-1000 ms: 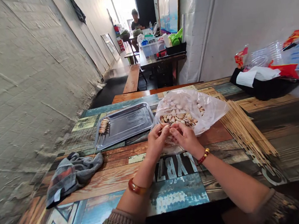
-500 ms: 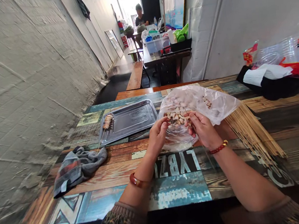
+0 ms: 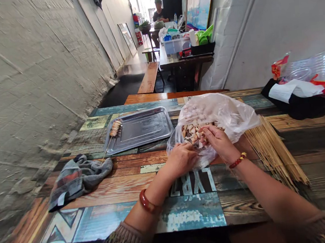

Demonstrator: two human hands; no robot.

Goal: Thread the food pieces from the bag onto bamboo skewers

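Note:
A clear plastic bag (image 3: 225, 109) lies with its mouth towards me, showing small pale meat pieces (image 3: 191, 128) inside. My left hand (image 3: 183, 157) is at the mouth, palm down, with curled fingers among the nearest pieces; its fingertips and anything in them are hidden. Just right of it, my right hand (image 3: 218, 139) is closed in a pinch on a thin bamboo skewer, whose faint shaft slants down below the palm. To the left, a metal tray (image 3: 146, 129) carries a loaded meat skewer (image 3: 115, 128), its bare stick hanging over the near edge.
Many bare bamboo skewers (image 3: 276, 152) lie right of the bag. A grey cloth (image 3: 80, 180) is at the left of the wood-patterned table (image 3: 105, 187). A black container (image 3: 302, 103) with packaging stands at the far right. Behind are a bench (image 3: 150, 78) and a seated person (image 3: 159, 13).
My left hand has turned palm down and moved right and nearer, down to the pieces at the bag's mouth. My right hand stays close by in its pinch. The view has shifted slightly.

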